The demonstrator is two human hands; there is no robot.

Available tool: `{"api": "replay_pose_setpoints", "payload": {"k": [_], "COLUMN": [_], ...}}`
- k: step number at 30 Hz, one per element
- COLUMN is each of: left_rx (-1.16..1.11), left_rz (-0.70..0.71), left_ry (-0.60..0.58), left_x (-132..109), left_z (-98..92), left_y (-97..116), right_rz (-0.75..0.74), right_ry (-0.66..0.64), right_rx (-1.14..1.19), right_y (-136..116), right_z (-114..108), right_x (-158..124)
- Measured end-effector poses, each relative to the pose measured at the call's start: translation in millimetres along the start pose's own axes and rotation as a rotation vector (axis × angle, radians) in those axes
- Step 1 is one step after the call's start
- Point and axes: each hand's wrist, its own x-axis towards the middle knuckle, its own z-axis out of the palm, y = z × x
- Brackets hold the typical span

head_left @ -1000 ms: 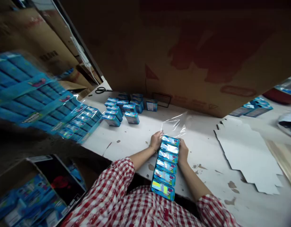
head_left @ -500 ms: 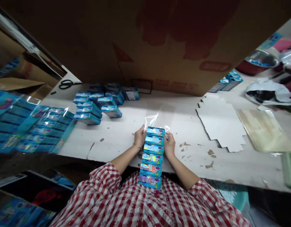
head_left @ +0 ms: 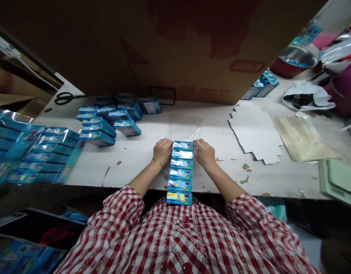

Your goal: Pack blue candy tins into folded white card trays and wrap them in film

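Observation:
A row of several small blue boxes (head_left: 180,174) with shiny printed ends runs from the table toward my lap, over the table's front edge. Clear plastic film (head_left: 186,127) spreads from the far end of the row and catches the light. At the far left corner of the row, my left hand (head_left: 163,151) is closed, its fingertips pinching the film edge beside the end box. My right hand (head_left: 204,153) mirrors it on the right side, thumb and fingers pressed together on the film. What lies inside the curled fingers is hidden.
Loose blue boxes (head_left: 98,131) and scissors (head_left: 67,98) lie on the left, beside wrapped box packs (head_left: 46,152). A large carton (head_left: 164,49) stands behind. To the right are flat white cardboard (head_left: 256,131), a film stack (head_left: 303,137) and a green case (head_left: 340,180).
Both hands, with the row of boxes, have moved slightly farther onto the table, and the fingers have curled in closer at its far end. The camera view has shifted.

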Motion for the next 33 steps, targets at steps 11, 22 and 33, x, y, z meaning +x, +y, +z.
{"api": "replay_pose_setpoints", "payload": {"k": [11, 22, 33], "left_rx": [-0.34, -0.13, 0.217], "left_rz": [-0.165, 0.118, -0.053], "left_ry": [0.083, 0.204, -0.297], "left_x": [2.9, -52.7, -44.7], "left_z": [-9.5, 13.0, 7.8], "left_y": [0.8, -15.8, -13.4], "right_rz": [-0.026, -0.165, -0.126], "right_ry": [-0.049, 0.227, 0.059], "right_rx": [-0.029, 0.153, 0.001], "right_y": [-4.2, 6.9, 5.4], "right_z": [-18.0, 34.5, 43.3], "right_x": [0.0, -55.0, -45.6]}}
